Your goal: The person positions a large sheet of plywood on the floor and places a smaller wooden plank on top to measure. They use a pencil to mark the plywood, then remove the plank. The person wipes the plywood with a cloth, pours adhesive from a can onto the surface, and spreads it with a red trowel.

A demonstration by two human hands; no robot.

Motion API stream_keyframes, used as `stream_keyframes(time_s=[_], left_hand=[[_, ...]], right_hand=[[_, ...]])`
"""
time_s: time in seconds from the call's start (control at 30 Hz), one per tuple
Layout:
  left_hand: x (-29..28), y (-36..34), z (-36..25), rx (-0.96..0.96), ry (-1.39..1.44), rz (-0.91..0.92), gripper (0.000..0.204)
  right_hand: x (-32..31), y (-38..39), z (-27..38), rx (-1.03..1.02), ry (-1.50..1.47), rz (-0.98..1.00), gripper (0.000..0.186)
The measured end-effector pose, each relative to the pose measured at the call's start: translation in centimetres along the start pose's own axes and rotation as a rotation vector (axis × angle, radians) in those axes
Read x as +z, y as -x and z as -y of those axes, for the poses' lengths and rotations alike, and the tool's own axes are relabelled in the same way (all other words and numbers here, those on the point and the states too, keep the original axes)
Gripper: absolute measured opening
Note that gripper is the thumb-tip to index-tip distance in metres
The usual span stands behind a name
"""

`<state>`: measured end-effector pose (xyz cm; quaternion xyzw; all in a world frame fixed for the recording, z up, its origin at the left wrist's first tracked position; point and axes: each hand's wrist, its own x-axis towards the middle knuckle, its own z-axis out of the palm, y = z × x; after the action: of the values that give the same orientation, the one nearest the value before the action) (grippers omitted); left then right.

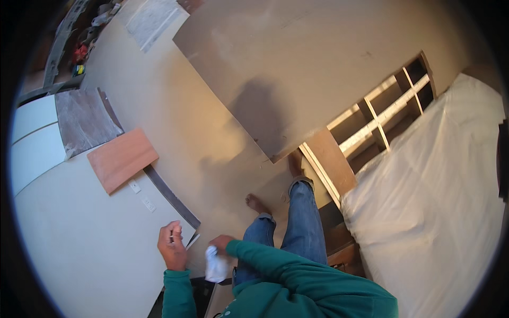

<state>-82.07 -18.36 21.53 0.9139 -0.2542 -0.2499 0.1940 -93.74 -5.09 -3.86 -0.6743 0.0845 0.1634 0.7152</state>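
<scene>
My left hand (pixel 172 244) is raised over the edge of a white board surface (pixel 79 244), fingers curled around something small I cannot make out. My right hand (pixel 220 243), in front of my left leg, grips a crumpled white cloth (pixel 215 263) that hangs below it. A reddish wood board (pixel 122 159) lies farther up on the white surface, beside two small pale rectangular pieces. My legs in rolled jeans (pixel 299 228) and my bare feet show below me.
A large brown sheet (pixel 328 58) spans the upper right beside a wooden grid frame (pixel 382 122). Translucent plastic sheeting (pixel 424 196) covers the right side. A dark stone-like panel (pixel 85 119) lies at the left, with clutter (pixel 80 55) at the upper left. The floor (pixel 185 122) runs between them.
</scene>
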Motion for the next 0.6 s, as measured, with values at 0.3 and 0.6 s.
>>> stream_keyframes(time_s=[0.3,0.6], left_hand=[[2.5,-5.8,-1.4,0.337,-0.081,-0.221,0.023],[27.2,-24.6,-22.4,0.724,-0.13,0.15,0.043]], right_hand=[[-25.9,4.5,4.6,-0.333,0.598,-0.624,0.031],[-61.4,41.5,-21.5,0.658,0.698,-1.209,0.037]])
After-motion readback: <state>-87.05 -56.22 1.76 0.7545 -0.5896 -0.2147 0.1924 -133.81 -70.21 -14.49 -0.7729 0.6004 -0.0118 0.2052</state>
